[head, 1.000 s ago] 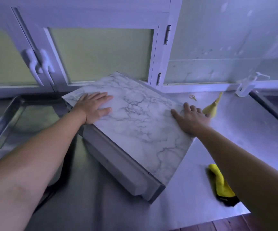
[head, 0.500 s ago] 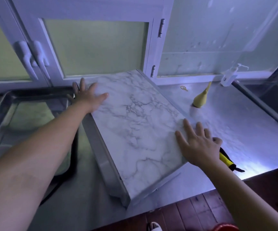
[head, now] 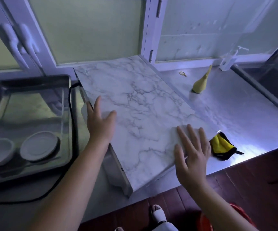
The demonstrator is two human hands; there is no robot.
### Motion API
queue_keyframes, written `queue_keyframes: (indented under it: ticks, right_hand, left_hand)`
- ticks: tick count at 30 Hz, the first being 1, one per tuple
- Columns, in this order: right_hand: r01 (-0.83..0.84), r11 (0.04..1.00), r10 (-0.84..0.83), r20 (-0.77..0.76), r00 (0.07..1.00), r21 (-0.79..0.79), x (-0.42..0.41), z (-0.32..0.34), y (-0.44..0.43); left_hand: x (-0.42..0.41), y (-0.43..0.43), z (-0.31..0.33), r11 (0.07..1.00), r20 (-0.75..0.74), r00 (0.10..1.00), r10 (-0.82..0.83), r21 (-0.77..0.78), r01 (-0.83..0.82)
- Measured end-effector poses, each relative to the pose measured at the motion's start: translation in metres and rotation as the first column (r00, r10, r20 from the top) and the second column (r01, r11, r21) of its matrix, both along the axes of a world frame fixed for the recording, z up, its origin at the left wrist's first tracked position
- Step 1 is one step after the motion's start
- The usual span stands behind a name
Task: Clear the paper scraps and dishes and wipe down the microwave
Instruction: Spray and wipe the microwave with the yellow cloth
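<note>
Squaring marble-patterned white microwave (head: 143, 114), centre frame.
Bracing with left hand (head: 101, 125), right hand (head: 191, 157), fingers straight, apart; push evenly, away from steel counter (head: 235, 114) edge.

Steel counter (head: 235, 114) runs below frosted-glass doors (head: 88, 30) with paired white handles (head: 26, 42). A yellow cone-shaped object (head: 200, 84) stands upright on the counter. A small gold ring (head: 182, 74) lies near it, towards the back. A clear pump dispenser (head: 228, 60) stands at the rear ledge. A metal tray (head: 35, 80) sits at the left. The floor (head: 251, 180) is reddish-brown board. On it are a white sandal (head: 158, 212) and a partly hidden red item (head: 205, 220).
</note>
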State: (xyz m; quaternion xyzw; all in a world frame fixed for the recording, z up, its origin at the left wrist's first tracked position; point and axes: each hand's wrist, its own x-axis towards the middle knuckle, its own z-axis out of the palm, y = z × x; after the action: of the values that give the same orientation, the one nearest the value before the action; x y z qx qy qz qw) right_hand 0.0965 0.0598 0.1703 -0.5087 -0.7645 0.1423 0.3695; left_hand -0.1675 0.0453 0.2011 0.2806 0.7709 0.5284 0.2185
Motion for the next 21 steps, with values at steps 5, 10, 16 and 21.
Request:
queue_keyframes:
  ticks: [5,10,16,21]
  right_hand:
    - [0.041,0.992,-0.017,-0.206,0.978,0.115,-0.016,-0.008,0.003]
    - [0.11,0.97,-0.027,-0.351,0.936,0.219,-0.03,-0.015,0.013]
    - [0.124,0.96,-0.031,-0.347,0.937,0.251,-0.048,-0.015,0.034]
    - [0.159,0.945,-0.051,-0.353,0.934,0.285,-0.071,-0.021,0.037]
  left_hand:
    - [0.007,-0.003,0.003,1.0,-0.013,1.0,0.015,0.028,-0.015]
    - [0.005,0.004,-0.006,0.998,-0.079,0.997,0.016,0.059,-0.011]
    - [-0.016,0.029,-0.005,1.0,-0.013,1.0,-0.026,0.016,0.026]
    - [-0.041,0.042,-0.005,0.994,-0.055,0.996,-0.063,0.091,0.068]
